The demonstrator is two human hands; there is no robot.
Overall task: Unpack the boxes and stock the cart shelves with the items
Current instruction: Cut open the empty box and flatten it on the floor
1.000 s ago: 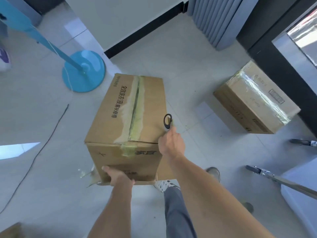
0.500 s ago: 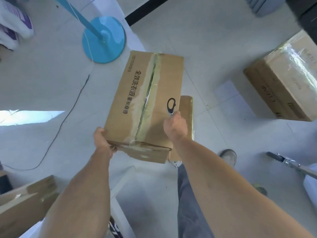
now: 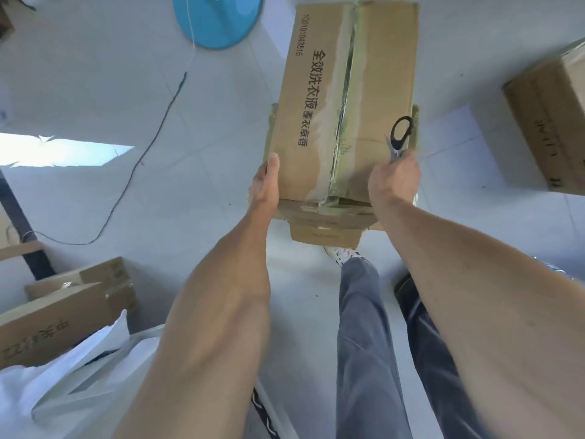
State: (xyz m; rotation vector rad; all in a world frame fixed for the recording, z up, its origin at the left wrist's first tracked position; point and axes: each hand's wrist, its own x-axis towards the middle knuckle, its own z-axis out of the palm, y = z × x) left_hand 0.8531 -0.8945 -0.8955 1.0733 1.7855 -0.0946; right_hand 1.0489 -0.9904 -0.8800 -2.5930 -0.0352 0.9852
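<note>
Above the tiled floor (image 3: 95, 99), left hand (image 3: 264, 188) flat against taped carton (image 3: 345, 99), right hand (image 3: 394, 180) gripping scissors (image 3: 399, 134) plus carton edge; split grip risks dropping it.

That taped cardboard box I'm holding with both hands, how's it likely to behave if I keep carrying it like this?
The cardboard box looks stiff: its top panel stays flat. It may be heavy for its size, since both hands brace its near corners. The right hand also holds scissors, so that grip seems weaker. The left hand only presses the side, so it could slip.
</note>
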